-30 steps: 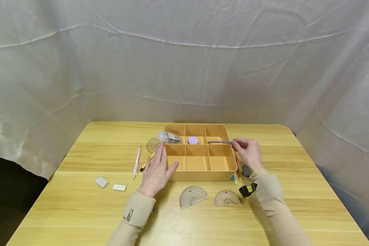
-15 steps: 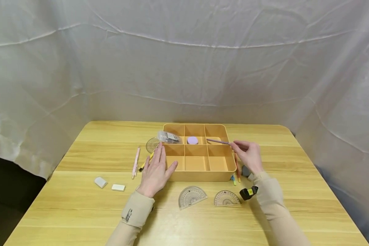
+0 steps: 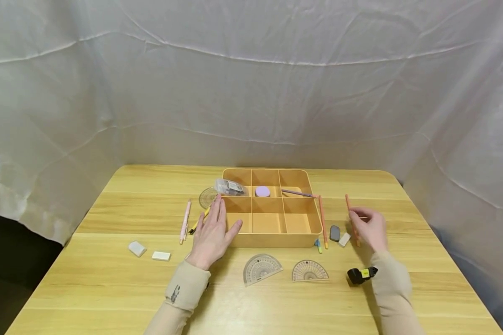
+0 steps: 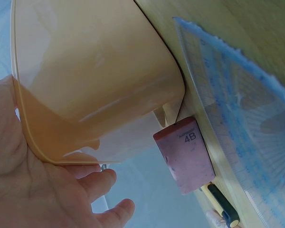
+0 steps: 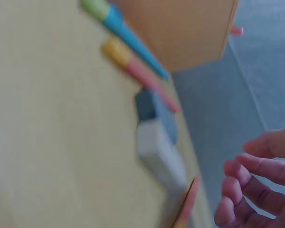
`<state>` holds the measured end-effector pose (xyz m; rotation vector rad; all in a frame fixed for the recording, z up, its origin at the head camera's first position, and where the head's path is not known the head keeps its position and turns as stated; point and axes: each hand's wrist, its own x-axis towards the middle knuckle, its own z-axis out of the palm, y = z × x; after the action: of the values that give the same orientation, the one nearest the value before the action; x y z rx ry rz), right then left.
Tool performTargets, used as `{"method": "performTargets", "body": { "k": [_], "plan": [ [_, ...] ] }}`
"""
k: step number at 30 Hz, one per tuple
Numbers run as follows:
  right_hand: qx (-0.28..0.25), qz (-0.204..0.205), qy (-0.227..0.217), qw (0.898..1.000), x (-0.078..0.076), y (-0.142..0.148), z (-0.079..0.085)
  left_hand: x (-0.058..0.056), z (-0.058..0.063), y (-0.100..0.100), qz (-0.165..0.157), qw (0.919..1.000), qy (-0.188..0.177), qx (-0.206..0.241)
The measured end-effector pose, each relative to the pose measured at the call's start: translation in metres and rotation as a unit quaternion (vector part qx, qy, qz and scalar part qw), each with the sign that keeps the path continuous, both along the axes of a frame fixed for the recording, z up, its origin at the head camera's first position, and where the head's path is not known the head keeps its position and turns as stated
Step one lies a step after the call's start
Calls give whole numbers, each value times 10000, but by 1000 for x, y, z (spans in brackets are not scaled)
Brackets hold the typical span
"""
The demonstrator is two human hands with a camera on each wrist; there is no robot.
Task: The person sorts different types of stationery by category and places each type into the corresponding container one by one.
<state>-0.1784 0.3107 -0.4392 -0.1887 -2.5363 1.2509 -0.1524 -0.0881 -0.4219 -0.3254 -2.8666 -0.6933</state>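
My left hand (image 3: 211,235) rests on the left front corner of an orange compartment box (image 3: 272,239), fingers along its side and thumb over the front rim. On the right, my right hand (image 3: 370,228) is at a red pencil (image 3: 348,201) on the table. The right wrist view shows its fingers (image 5: 256,166) loosely bent and apart from the pencil. A purple pencil (image 3: 297,192) lies in the back right compartment, its end over the right rim. A lilac round item (image 3: 262,191) sits in the back middle compartment; a clear plastic case (image 3: 230,187) leans over the back left one.
Beside the box's right wall lie another red pencil (image 3: 323,223), a dark eraser (image 3: 335,233) and a white eraser (image 3: 344,239). Two protractors (image 3: 261,269) are in front. A pink pen (image 3: 185,222) and white erasers (image 3: 161,256) lie left. A 4B eraser (image 4: 187,154) is near the box.
The right hand has let go of the purple pencil, which now lies across the back right compartment, and moved right and nearer to the red pencil. The left hand has stayed on the box.
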Motion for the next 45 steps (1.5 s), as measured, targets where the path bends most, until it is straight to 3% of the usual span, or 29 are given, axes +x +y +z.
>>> {"method": "performTargets", "body": {
  "k": [7, 13, 21, 33, 45],
  "plan": [
    [672, -390, -544, 9955, 5, 19, -11, 0, 0, 0, -27, 10000, 41, -12],
    [853, -210, -1174, 9892, 5, 25, -13, 0, 0, 0, -28, 10000, 56, -18],
    [868, 0, -1547, 9841, 6, 28, -10, 1, -1, 1, -28, 10000, 39, 11],
    [1338, 119, -1711, 9761, 1, 28, -9, 0, -1, 0, -24, 9999, 118, 58],
    [1334, 181, -1957, 9714, -2, 29, -7, 0, -1, -1, -38, 9999, 162, 18]
  ]
}}
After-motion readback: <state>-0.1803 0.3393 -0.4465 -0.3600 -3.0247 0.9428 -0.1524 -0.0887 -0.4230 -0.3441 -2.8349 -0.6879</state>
